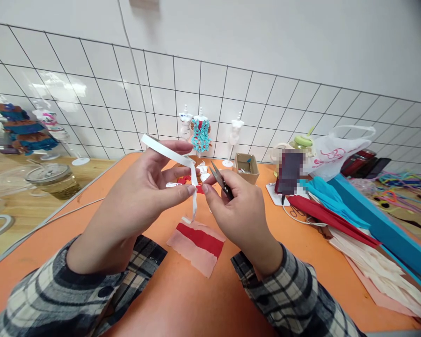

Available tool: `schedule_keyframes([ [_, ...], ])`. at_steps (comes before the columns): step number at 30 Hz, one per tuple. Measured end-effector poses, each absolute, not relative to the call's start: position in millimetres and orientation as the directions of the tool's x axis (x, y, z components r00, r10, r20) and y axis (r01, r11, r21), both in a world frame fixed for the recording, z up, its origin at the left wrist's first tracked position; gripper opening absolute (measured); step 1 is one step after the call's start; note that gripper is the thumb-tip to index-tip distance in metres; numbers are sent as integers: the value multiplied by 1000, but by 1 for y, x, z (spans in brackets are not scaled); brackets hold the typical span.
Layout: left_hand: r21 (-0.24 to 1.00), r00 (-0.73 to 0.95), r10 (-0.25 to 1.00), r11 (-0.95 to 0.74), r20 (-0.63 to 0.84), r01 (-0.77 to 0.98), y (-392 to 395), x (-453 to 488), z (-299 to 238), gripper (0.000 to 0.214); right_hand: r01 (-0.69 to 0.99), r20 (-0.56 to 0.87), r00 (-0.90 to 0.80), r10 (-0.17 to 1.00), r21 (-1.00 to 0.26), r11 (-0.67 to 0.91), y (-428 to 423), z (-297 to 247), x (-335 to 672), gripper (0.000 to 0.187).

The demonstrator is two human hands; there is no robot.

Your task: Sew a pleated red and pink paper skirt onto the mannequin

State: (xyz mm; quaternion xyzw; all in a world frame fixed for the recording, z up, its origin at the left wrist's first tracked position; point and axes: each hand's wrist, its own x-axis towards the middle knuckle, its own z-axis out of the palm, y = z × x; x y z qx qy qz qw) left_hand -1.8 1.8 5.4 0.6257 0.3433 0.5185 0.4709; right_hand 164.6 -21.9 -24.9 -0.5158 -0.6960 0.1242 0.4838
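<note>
My left hand [140, 187] pinches a narrow white strip [168, 152] that looks like tape; one end curves over my fingers and the other hangs down. Close beside it, my right hand [240, 206] is closed around small metal scissors [222, 182], their blades pointing up and to the left. The right thumb and a fingertip come near the strip; whether they touch it I cannot tell. Below both hands, a pink piece of fabric [192, 255] with a red band [200, 238] across it lies on the orange table top [154, 299]. The strip's lower end hangs over its far edge.
Small dress forms [200, 133] stand along the tiled wall, near a cardboard box [246, 167]. To the right are a phone [290, 171] on a stand, a plastic bag [340, 150] and folded fabrics [337, 220]. A glass jar [52, 180] stands at left.
</note>
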Motion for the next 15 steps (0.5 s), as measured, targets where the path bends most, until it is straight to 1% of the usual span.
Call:
schedule_keyframes([
  [2, 949, 225, 922, -310, 314, -56, 2, -2, 5, 54, 528, 501, 3, 866, -736, 424, -23, -24, 166, 21],
  [4, 946, 201, 925, -322, 324, -43, 3, -3, 6, 55, 405, 424, -20, 905, -824, 396, -26, -22, 167, 29],
  [6, 936, 156, 923, -352, 352, -26, 4, -5, 7, 54, 298, 329, -99, 939, -890, 344, -31, -21, 168, 36],
  [7, 930, 132, 921, -368, 366, -16, 4, -5, 7, 53, 275, 286, -145, 947, -908, 316, -33, -22, 168, 40],
  [10, 918, 95, 915, -395, 393, 13, 4, -6, 8, 52, 305, 213, -224, 951, -912, 276, -37, -24, 166, 44],
  [15, 918, 138, 912, -395, 386, 41, 5, -5, 6, 59, 339, 219, -214, 952, -897, 282, -35, -27, 162, 41],
])
